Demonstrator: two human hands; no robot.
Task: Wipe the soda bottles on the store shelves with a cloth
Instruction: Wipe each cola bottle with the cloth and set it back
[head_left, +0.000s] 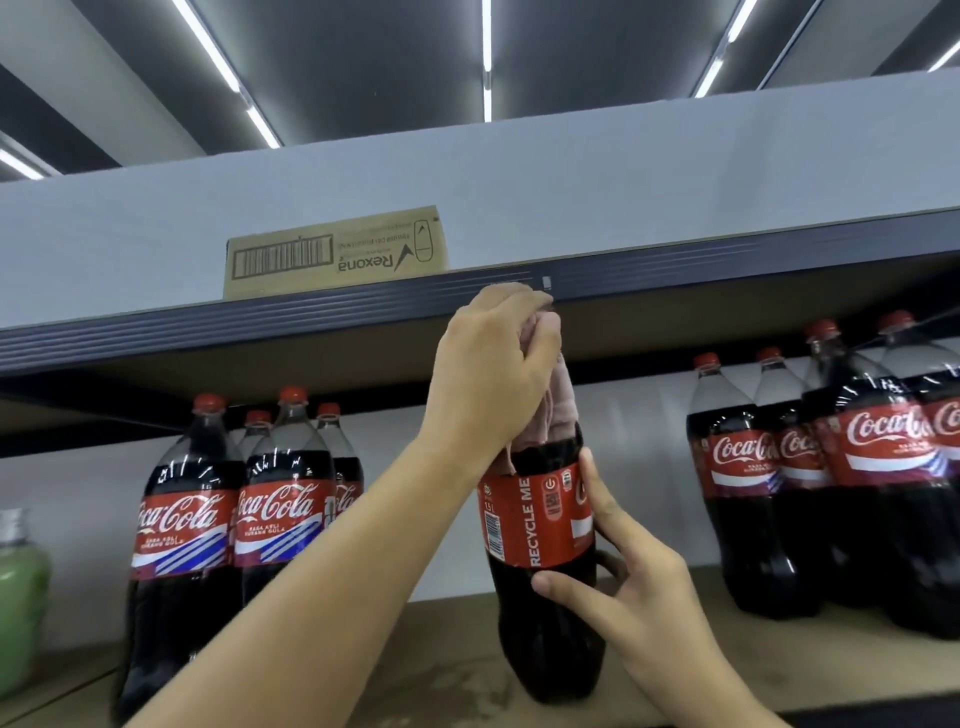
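- A large cola bottle (540, 561) stands upright on the brown shelf board (452, 654), in the gap between two groups of the same bottles; its red label faces the camera with "RECYCLE ME" printed up its side.
- A pink cloth (558, 410) is bunched over the bottle's neck and cap, hiding both; a fold and a thin loose end hang down to the top edge of the label.
- The left hand (493, 374) comes up from the lower left with its forearm raised steeply; its fingers are curled over the top of the cloth, gripping it round the neck, with the knuckles just below the dark front edge of the upper shelf (311, 322).
- The right hand (634, 582) comes in from the lower right; its thumb lies across the bottle's front below the label, its index finger stretches up the label's right side, and the other fingers wrap behind, so it holds the bottle's body.
- Left group of bottles (234, 514): near, upright, red caps.
- Right group of bottles (852, 467): near, packed together.
- A green bottle (18, 587) stands at the far left edge.
- A cardboard box (337, 254) sits on the upper shelf, its print upside down.
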